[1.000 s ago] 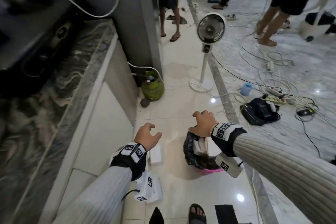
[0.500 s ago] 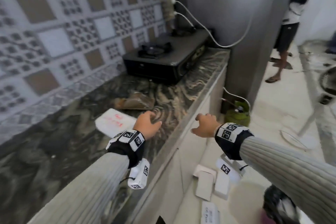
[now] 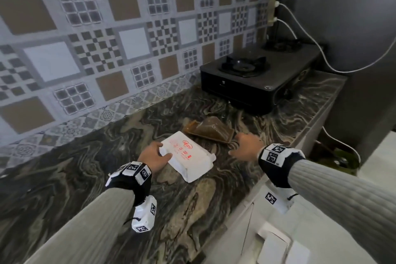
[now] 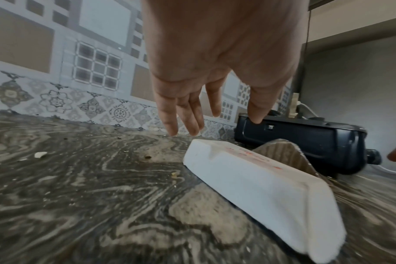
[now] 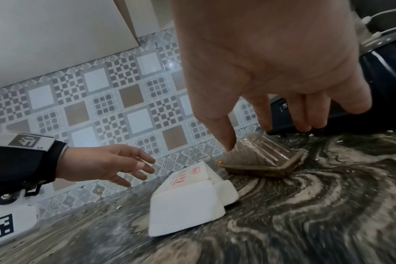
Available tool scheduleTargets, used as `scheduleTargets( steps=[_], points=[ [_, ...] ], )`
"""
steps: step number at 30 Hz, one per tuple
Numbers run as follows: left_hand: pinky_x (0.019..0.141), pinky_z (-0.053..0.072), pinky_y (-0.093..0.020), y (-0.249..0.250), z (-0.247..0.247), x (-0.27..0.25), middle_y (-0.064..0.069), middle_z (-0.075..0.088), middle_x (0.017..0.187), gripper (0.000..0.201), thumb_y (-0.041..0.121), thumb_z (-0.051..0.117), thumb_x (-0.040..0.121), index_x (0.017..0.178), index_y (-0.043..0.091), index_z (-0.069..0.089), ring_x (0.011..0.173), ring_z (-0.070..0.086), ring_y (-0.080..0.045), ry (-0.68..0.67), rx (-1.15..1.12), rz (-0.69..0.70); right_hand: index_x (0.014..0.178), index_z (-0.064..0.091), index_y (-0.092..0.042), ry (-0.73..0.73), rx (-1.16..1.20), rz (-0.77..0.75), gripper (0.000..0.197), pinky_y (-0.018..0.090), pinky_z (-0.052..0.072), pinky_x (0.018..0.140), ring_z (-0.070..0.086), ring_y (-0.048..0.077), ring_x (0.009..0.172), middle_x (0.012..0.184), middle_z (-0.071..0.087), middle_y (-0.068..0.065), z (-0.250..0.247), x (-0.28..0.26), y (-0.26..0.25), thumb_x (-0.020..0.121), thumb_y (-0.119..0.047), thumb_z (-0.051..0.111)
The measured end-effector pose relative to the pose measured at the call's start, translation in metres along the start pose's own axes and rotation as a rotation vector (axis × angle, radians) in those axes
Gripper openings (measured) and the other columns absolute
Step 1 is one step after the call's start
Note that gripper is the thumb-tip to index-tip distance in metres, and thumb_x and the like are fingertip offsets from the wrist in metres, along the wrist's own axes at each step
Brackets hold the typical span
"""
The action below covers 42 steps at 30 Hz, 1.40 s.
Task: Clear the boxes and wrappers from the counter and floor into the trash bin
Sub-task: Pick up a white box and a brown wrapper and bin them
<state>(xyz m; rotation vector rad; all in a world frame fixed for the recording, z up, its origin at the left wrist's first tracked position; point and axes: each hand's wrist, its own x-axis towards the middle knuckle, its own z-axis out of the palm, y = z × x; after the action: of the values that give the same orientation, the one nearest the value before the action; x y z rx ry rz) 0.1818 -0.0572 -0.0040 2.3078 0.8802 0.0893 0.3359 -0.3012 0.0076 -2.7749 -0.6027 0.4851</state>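
Note:
A white foam box with red print lies closed on the dark marbled counter. Just behind it sits a clear brown-stained plastic container. My left hand hovers open at the box's left end, thumb over its corner; in the left wrist view the left hand has straight fingers above the box. My right hand is open to the box's right. In the right wrist view the right hand spreads over the container, holding nothing.
A black gas stove stands at the counter's far right end with white cables behind it. A patterned tile wall backs the counter. More white boxes lie on the floor below the counter edge.
The view swung from the floor and trash bin up to the counter. Both empty hands moved over the counter, the left to the white box's end, the right over the brown container.

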Motion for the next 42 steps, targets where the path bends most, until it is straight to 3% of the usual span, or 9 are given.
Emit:
scheduleTargets(
  steps=[8, 13, 16, 19, 24, 28, 33, 36, 42],
  points=[
    [0.102, 0.04, -0.037, 0.01, 0.002, 0.067, -0.016, 0.047, 0.142, 0.074, 0.034, 0.072, 0.079, 0.137, 0.003, 0.037, 0.128, 0.048, -0.031, -0.094, 0.036, -0.149, 0.142, 0.028, -0.012, -0.034, 0.004, -0.037, 0.093, 0.048, 0.037, 0.109, 0.032, 0.042, 0.135, 0.145, 0.034, 0.022, -0.018, 0.089, -0.017, 0.073, -0.057, 0.069],
    [0.099, 0.049, -0.042, -0.004, 0.011, 0.106, -0.005, 0.051, 0.142, 0.108, 0.072, 0.075, 0.047, 0.136, 0.02, 0.044, 0.12, 0.056, -0.026, -0.226, 0.065, -0.177, 0.149, 0.013, -0.011, -0.119, -0.043, -0.036, 0.114, 0.045, 0.032, 0.113, 0.033, 0.039, 0.138, 0.151, 0.027, 0.021, -0.007, 0.121, -0.025, 0.066, -0.065, 0.072],
    [0.074, 0.057, -0.038, 0.007, 0.01, 0.099, -0.009, 0.058, 0.131, 0.079, 0.047, 0.072, 0.075, 0.14, 0.019, 0.037, 0.093, 0.062, -0.028, -0.295, 0.006, -0.317, 0.15, 0.01, -0.012, -0.127, -0.088, -0.058, 0.114, 0.045, 0.034, 0.112, 0.032, 0.041, 0.138, 0.152, 0.026, 0.019, 0.003, 0.13, -0.028, 0.069, -0.062, 0.072],
    [0.078, 0.058, -0.039, 0.011, 0.01, 0.098, -0.006, 0.061, 0.107, 0.072, 0.044, 0.07, 0.077, 0.138, 0.022, 0.04, 0.085, 0.064, -0.028, -0.309, -0.06, -0.334, 0.15, 0.012, -0.011, -0.096, -0.164, -0.105, 0.108, 0.046, 0.037, 0.11, 0.034, 0.041, 0.136, 0.151, 0.03, 0.018, 0.006, 0.133, -0.031, 0.072, -0.059, 0.071],
    [0.044, 0.05, -0.025, 0.007, 0.016, 0.107, -0.003, 0.067, 0.086, 0.051, 0.026, 0.074, 0.078, 0.122, 0.018, 0.049, 0.065, 0.063, -0.02, -0.296, -0.235, -0.368, 0.146, 0.019, -0.012, -0.14, -0.16, -0.171, 0.107, 0.043, 0.044, 0.105, 0.045, 0.038, 0.129, 0.143, 0.041, 0.017, 0.006, 0.135, -0.035, 0.067, -0.063, 0.069],
    [0.064, 0.054, -0.036, -0.005, 0.028, 0.118, -0.014, 0.069, 0.113, 0.086, 0.037, 0.086, 0.054, 0.127, 0.006, 0.051, 0.096, 0.068, -0.033, -0.306, -0.344, -0.396, 0.143, 0.023, -0.011, -0.121, -0.092, -0.2, 0.103, 0.04, 0.046, 0.103, 0.05, 0.034, 0.125, 0.139, 0.045, 0.016, 0.013, 0.127, -0.037, 0.067, -0.062, 0.07],
    [0.077, 0.057, -0.038, 0.015, 0.023, 0.101, -0.008, 0.065, 0.109, 0.049, 0.033, 0.075, 0.075, 0.114, 0.017, 0.051, 0.091, 0.066, -0.026, -0.207, -0.285, -0.355, 0.142, 0.024, -0.008, -0.092, -0.034, -0.196, 0.099, 0.036, 0.047, 0.098, 0.052, 0.031, 0.123, 0.136, 0.047, 0.016, 0.019, 0.117, -0.039, 0.069, -0.059, 0.069],
    [0.068, 0.054, -0.034, 0.014, 0.023, 0.097, -0.008, 0.062, 0.114, 0.041, 0.029, 0.072, 0.078, 0.111, 0.019, 0.05, 0.082, 0.062, -0.02, -0.154, -0.391, -0.372, 0.139, 0.027, -0.007, -0.073, 0.0, -0.177, 0.095, 0.037, 0.049, 0.096, 0.053, 0.031, 0.12, 0.134, 0.049, 0.016, 0.02, 0.109, -0.037, 0.07, -0.058, 0.069],
    [0.079, 0.053, -0.037, 0.012, 0.013, 0.079, -0.006, 0.06, 0.116, 0.042, 0.034, 0.076, 0.072, 0.105, 0.02, 0.054, 0.109, 0.061, -0.029, -0.064, -0.464, -0.317, 0.137, 0.029, -0.005, -0.031, 0.074, -0.136, 0.095, 0.035, 0.049, 0.093, 0.054, 0.029, 0.12, 0.134, 0.05, 0.014, 0.023, 0.082, -0.03, 0.07, -0.058, 0.071]
  ],
)
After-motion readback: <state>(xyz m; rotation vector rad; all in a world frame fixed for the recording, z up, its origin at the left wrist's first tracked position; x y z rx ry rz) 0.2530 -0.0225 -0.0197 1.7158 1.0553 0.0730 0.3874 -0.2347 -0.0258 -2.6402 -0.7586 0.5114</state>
